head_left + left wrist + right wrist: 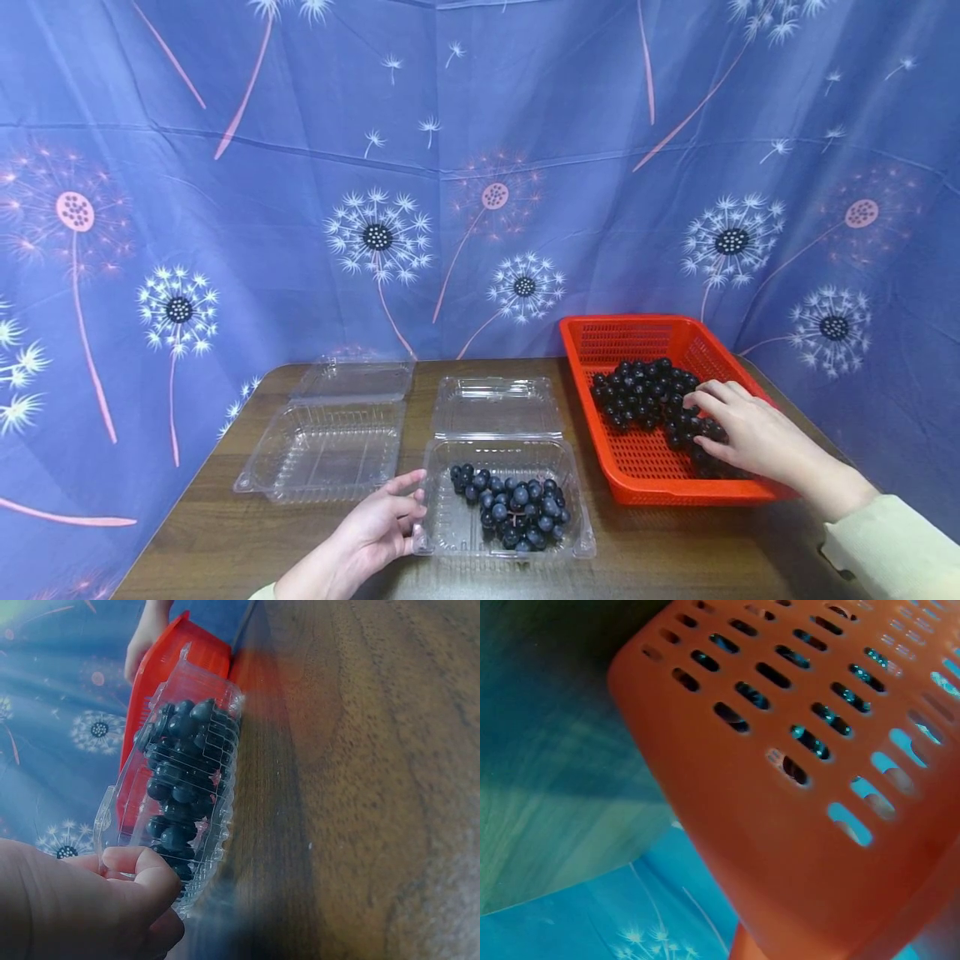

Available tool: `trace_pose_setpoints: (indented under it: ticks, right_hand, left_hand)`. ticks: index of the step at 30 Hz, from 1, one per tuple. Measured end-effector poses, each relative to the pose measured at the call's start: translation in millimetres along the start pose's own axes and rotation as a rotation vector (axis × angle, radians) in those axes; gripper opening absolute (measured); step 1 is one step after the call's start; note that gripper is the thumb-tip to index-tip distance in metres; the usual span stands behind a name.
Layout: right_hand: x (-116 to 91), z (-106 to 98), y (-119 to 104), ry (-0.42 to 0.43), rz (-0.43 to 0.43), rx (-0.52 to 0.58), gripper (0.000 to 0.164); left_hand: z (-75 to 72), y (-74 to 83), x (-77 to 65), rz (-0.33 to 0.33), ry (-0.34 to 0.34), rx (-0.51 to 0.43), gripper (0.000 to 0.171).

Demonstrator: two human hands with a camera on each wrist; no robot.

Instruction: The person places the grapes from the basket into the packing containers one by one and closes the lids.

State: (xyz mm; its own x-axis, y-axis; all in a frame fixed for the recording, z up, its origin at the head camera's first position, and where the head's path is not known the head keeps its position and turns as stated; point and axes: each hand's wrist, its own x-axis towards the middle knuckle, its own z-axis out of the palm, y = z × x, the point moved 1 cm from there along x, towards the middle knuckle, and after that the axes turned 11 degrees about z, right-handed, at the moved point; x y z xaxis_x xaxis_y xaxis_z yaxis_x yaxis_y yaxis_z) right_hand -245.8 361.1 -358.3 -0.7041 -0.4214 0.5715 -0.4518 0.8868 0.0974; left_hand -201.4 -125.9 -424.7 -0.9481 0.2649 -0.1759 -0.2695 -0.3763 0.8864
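Note:
My left hand (382,525) is at the left side of a clear plastic clamshell box (457,542), fingers loosely bent and fingertips right at its rim. A bunch of dark grapes (521,508) lies inside, also visible through the box wall (191,896) in the left wrist view. To the right, my right hand (738,425) reaches into a red plastic basket (630,487), over a heap of dark grapes (641,392). Its thumb and index finger are spread apart above the grapes. In the right wrist view, the perforated basket wall (727,787) hides most of that hand.
Another clear clamshell box (330,450) stands on the left with its lid (356,379) folded back. The grape box's lid (495,408) also lies back, towards the curtain (465,108). All stand on a brown wooden table (202,533).

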Motion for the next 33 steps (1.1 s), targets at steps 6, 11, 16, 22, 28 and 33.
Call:
trace_pose_setpoints:
  ticks: [6,11,16,22,28,33]
  right_hand:
    - [-3,7,5,-0.025,-0.007,-0.007,0.046]
    - [-5,14,6,-0.046,-0.001,-0.018,0.053]
    - [-7,17,6,-0.096,0.011,-0.035,0.053]
    - [-11,17,7,-0.162,0.017,-0.049,0.053]
    - [-12,17,9,-0.197,-0.002,-0.061,0.052]
    - [-12,20,12,-0.237,-0.053,-0.06,0.052]
  left_hand:
    - [0.3,1.5,-0.9,0.003,-0.008,0.0,0.067]
    - [0.0,2.3,-0.7,-0.002,-0.009,-0.005,0.069]
    - [-0.2,2.6,-0.6,-0.005,-0.015,-0.003,0.067]
    - [0.1,2.6,-1.2,-0.008,-0.019,-0.005,0.065]
    - [0.6,3.2,-0.8,-0.006,-0.016,-0.006,0.064]
    - [0.3,3.3,-1.0,-0.007,-0.01,-0.008,0.064]
